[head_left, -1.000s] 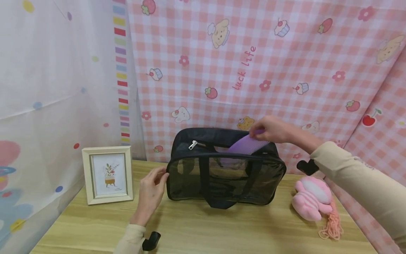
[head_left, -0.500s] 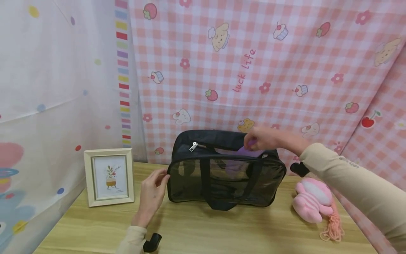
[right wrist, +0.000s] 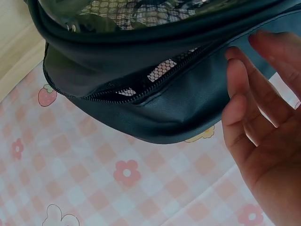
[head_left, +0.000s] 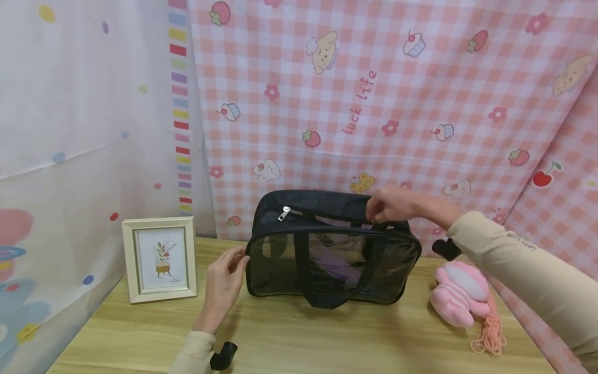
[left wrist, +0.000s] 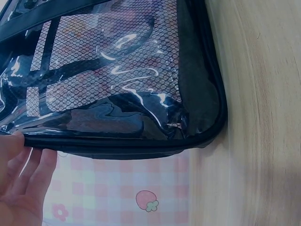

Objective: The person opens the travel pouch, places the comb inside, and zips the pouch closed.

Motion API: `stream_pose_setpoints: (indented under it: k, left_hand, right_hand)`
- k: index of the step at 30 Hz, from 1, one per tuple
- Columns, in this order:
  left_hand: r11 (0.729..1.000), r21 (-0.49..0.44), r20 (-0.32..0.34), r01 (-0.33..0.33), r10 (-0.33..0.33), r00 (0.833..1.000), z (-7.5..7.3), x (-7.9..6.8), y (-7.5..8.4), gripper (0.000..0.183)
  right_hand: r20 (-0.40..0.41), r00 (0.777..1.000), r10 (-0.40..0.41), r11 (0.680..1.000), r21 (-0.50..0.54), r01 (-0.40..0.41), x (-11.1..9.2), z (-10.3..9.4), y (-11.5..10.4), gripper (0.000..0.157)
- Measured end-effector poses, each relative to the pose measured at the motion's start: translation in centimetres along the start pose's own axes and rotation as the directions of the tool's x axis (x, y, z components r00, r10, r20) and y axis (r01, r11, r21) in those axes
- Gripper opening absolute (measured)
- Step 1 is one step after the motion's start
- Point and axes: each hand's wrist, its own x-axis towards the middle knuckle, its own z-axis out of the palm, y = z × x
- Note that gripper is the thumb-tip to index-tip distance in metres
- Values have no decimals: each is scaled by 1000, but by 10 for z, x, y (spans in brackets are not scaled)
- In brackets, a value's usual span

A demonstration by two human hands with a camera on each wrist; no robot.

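A black bag [head_left: 275,270] with a see-through front stands upright on the table, its top zipper undone. Through the front a purple comb [head_left: 340,267] shows, lying tilted inside. At the bag's left side my left hand [head_left: 224,283] pinches the edge; in the left wrist view its thumb is on the front and its fingers [left wrist: 41,174] are behind. Above the right part of the opening is my right hand [head_left: 394,204]. Its fingers [right wrist: 237,77] are loosely bent and hold nothing, close to the zipper edge in the right wrist view.
A cream picture frame [head_left: 191,259] stands on the wooden table [head_left: 280,337] to the left. To the right lies a pink plush toy [head_left: 460,293] with yarn strands. A pink checked cloth [head_left: 299,104] hangs close behind the bag.
My right hand has lowered the purple comb through the bag's opening and let go of it, then risen slightly. The comb now lies inside. My left hand stays on the bag's edge.
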Motion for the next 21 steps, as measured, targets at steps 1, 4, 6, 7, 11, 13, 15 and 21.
stream_pose_setpoints:
  k: [1,4,6,7,11,13,15,21]
  left_hand:
    - [1000,-1,-1,0,0,1000,0,0,0,15]
    - [1000,-3,-1,1,-1,1000,0,0,0,15]
    - [1000,-2,3,5,-5,1000,0,0,0,15]
    - [1000,-3,5,5,-5,1000,-1,0,1,16]
    - [1000,1,9,8,-8,1000,-1,0,2,16]
    - [1000,0,7,5,-5,1000,-1,0,2,16]
    - [1000,-1,4,0,0,1000,-1,1,1,16]
    - [1000,-16,5,-7,7,1000,0,1,1,17]
  right_hand:
    - [-3,1000,3,1000,-2,-3,0,0,0,12]
    - [-33,999,-14,1000,-23,13,2,-1,-1,12]
    - [-63,997,-38,998,-45,35,3,-1,-2,12]
    - [-75,996,-40,998,-58,35,4,-1,-2,12]
    - [-76,997,-8,999,-36,5,8,-5,-9,16]
    - [-76,997,13,1000,-7,-13,11,-7,-13,19]
    - [-86,996,14,1000,15,-12,16,-8,-16,19]
    - [-135,990,-44,999,-4,43,31,-10,-30,18]
